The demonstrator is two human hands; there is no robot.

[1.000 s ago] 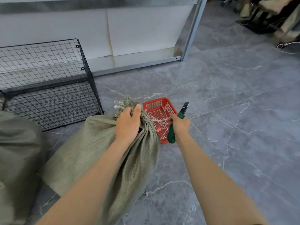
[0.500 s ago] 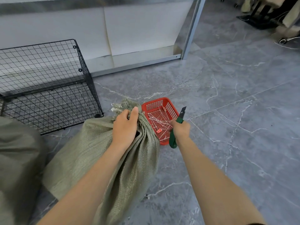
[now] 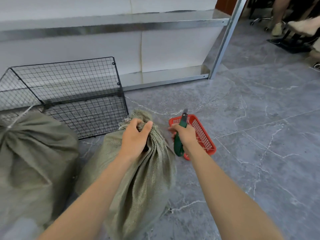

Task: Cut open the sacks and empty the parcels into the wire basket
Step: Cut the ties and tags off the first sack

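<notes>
Head view: left hand (image 3: 134, 137) fingers clench sack neck (image 3: 147, 129); right hand (image 3: 186, 137) grips knife (image 3: 180, 139).

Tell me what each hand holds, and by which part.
Left hand grips the sack by its bunched neck; right hand holds the knife by its green handle.

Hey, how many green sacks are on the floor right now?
2. One sack lies in the middle, its bunched neck gripped by the left hand. The other sack sits at the left, tied shut, in front of the wire basket. More may lie out of frame.
</notes>
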